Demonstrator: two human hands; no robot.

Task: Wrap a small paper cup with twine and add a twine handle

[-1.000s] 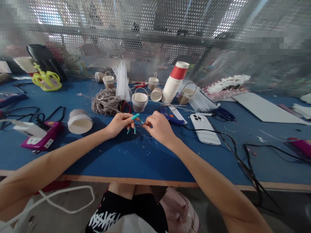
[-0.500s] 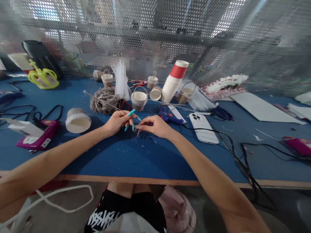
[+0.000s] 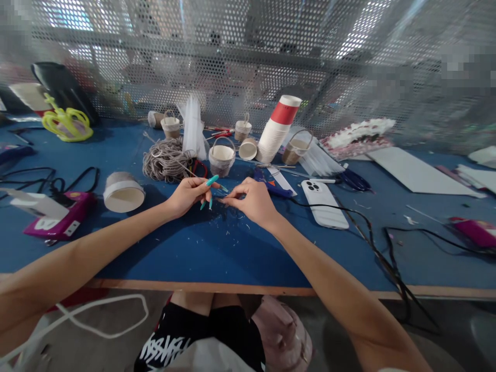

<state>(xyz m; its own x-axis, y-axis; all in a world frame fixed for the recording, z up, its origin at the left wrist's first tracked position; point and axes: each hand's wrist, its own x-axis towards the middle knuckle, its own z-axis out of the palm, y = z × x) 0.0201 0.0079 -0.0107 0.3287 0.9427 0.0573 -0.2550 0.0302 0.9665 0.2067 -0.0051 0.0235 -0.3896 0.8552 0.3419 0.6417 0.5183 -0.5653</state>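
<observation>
My left hand (image 3: 189,195) hovers over the middle of the blue table, its fingers curled and closed in a pinch. Long turquoise tips that look like fingernails stick out from it. Facing it, my right hand (image 3: 253,201) has thumb and fingers pressed together near the left fingertips. Whatever the hands pinch is too small and blurred to name. Behind them stand a small bucket with a looped handle (image 3: 222,159) and a bundle of grey cord (image 3: 166,161). A blue glue gun (image 3: 271,185) lies just past my right hand.
A cup on its side (image 3: 124,194) and a magenta device (image 3: 62,217) lie left. Stacked paper cups (image 3: 273,137) lean at the back, beside clear sticks (image 3: 194,129). On the right are a white phone (image 3: 324,204) and black cables (image 3: 372,237). Thin scraps dot the tabletop.
My right hand has shifted slightly right, and its fingertips are a little farther from the left ones. My left hand has barely moved; the objects on the table stay in place.
</observation>
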